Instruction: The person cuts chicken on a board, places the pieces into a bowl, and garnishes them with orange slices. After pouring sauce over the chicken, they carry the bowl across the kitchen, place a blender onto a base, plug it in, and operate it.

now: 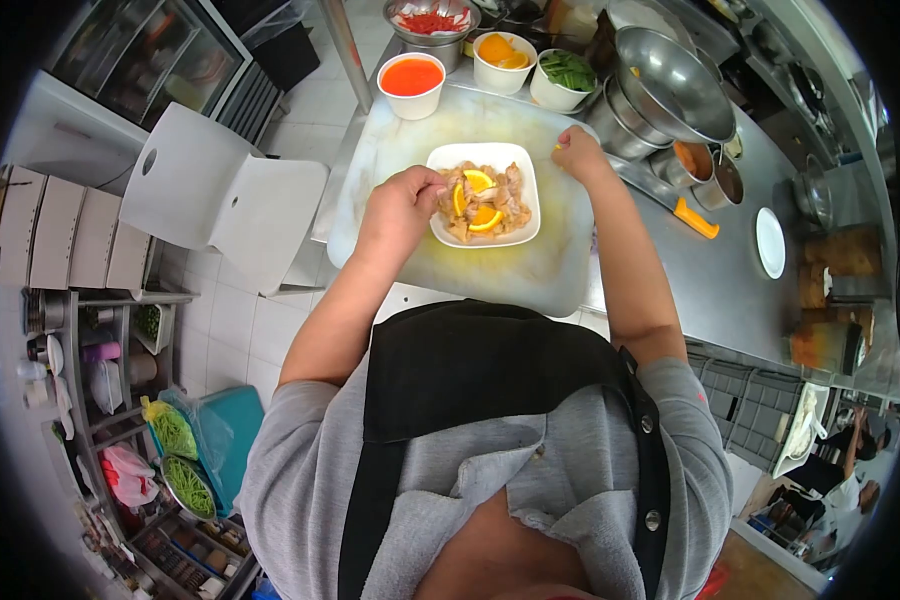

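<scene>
A square white dish [523, 232] holds pale, glossy pieces of what looks like meat [511, 200], topped with orange slices [485, 218]. My left hand [402, 208] is at the dish's left rim, its thumb and fingers pinched over the food; whatever lies between the fingertips is hidden. To the right of the dish, above the cutting board [560, 270], my right hand [579, 157] is closed. A tiny yellow bit shows at its fingertips, too small to name.
Behind the dish stand tubs of orange-red liquid [411, 78], orange pieces [503, 60] and green leaves [566, 78]. Metal bowls [670, 85] are stacked at the right, near a yellow-handled knife [697, 218] and a small white plate [770, 243]. A white chair [230, 190] stands left.
</scene>
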Demonstrator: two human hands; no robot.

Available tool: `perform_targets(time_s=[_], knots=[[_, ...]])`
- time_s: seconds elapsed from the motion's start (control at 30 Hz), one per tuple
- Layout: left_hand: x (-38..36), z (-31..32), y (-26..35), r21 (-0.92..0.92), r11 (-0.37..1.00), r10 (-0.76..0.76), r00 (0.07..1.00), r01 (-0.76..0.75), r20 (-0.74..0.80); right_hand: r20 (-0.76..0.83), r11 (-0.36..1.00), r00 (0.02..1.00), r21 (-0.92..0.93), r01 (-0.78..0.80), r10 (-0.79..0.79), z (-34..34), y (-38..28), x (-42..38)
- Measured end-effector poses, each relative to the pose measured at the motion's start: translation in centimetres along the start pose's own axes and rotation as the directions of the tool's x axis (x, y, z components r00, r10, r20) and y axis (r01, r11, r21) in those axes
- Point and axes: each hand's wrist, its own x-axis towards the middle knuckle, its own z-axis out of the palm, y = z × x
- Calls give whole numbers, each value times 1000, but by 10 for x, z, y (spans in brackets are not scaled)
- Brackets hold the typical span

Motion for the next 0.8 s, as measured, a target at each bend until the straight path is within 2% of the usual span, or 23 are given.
perform_targets(time_s=[0.1, 0.2, 0.3, 0.4, 0.43, 0.53, 0.6, 0.67, 0.8], knots=[[-4, -9, 6, -26, 999, -44, 998, 45, 43, 64, 983, 995, 175, 61, -73, -16, -9, -14], [-9, -16, 10, 99, 994, -43, 999, 41, 16, 260, 859, 962, 508, -63, -83, -56, -68, -67], [-10, -13, 3, 138, 990, 28, 999, -24, -29, 440, 803, 871, 588, -96, -218, -62, -92, -95], [-11, -11, 9, 150, 989, 11, 1000, -10, -6, 361, 813, 873, 579, 66, -329, -34, -94, -95], [-12, -10, 10, 141, 990, 13, 1000, -12, -6, 246, 837, 910, 521, 166, -333, -25, -94, -93], [-12, -4, 10, 115, 993, 37, 999, -36, -2, 202, 913, 932, 344, 219, -300, -20, -99, -92], [-10, 0, 5, 101, 992, 76, 997, -75, 2, 227, 933, 936, 305, 194, -268, -19, -102, -93], [-8, 3, 2, 127, 987, 99, 995, -98, -3, 161, 933, 932, 214, 289, -325, -5, -95, -92], [-7, 9, 4, 105, 993, 55, 998, -56, 11, 110, 907, 923, 258, 333, -370, -16, -96, -103]])
